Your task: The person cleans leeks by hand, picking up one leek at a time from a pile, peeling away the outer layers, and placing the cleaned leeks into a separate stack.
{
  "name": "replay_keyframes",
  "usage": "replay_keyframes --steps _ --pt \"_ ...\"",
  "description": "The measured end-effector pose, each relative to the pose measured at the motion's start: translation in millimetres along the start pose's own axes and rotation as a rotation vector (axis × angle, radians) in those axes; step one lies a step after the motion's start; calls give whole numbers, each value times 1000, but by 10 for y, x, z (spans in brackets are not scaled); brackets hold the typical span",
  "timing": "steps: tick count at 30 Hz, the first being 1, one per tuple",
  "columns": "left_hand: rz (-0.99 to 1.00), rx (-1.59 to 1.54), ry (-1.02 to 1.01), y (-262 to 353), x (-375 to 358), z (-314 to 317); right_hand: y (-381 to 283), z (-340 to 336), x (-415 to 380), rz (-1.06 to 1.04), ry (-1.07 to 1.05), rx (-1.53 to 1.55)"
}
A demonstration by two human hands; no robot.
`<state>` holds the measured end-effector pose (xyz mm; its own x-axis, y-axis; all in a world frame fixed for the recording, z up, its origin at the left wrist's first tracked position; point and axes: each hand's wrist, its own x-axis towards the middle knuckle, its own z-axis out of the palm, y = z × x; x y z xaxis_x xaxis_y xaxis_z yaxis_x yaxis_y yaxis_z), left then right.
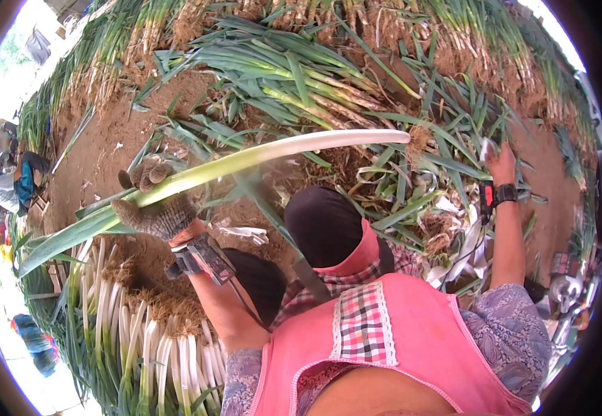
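Observation:
My left hand [159,208], in a dirty knitted glove, is closed round the green part of a long leek [273,150]. The leek's pale stem stretches to the right, its rooted end among scraps. Over to the right, my bare right hand [499,165] is away from the leek, above loose green leaves. Its fingers are partly closed near something small and whitish, too small to make out. Black straps with devices sit on both wrists.
Leeks with brown outer layers [315,87] lie ahead on the soil. Cleaned white leeks [155,353] are stacked at lower left. Peeled scraps [440,229] cover the ground in front of my knees. More leeks line the back; people sit at far left.

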<state>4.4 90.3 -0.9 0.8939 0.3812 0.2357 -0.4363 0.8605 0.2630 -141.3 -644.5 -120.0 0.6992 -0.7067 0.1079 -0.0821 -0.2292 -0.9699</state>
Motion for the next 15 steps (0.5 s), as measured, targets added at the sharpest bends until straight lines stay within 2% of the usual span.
replay_keyframes --steps 2,3,5,6,7,9,11,12,13,14,15 --pt "9 20 -1 -9 -13 24 -500 580 -252 256 34 422" --pt "13 27 -3 -17 -16 41 -385 721 -254 -77 -62 24" --pt "-18 -21 -26 -29 -25 121 -645 973 -523 -254 -220 -243" --pt "-40 -46 -36 -22 -30 135 -1046 1288 -837 -98 -291 -98" --pt "-77 -138 -47 -6 -11 122 -1150 1525 -964 -32 -354 63" --pt "-33 -70 12 -41 -58 185 -1023 1653 -1016 -51 -494 121" --pt "-43 -46 51 -5 -34 124 -708 1838 -1054 -164 -612 -22" --pt "-54 -64 79 43 15 37 -680 1973 -1196 -14 -571 93" --pt "-83 2 -151 75 62 -111 -705 2176 -1383 232 -491 344" --pt "-51 136 -271 126 118 -281 -781 2359 -1593 444 -408 603" --pt "44 253 -1 69 -11 -118 -860 2465 -1722 574 -386 792"
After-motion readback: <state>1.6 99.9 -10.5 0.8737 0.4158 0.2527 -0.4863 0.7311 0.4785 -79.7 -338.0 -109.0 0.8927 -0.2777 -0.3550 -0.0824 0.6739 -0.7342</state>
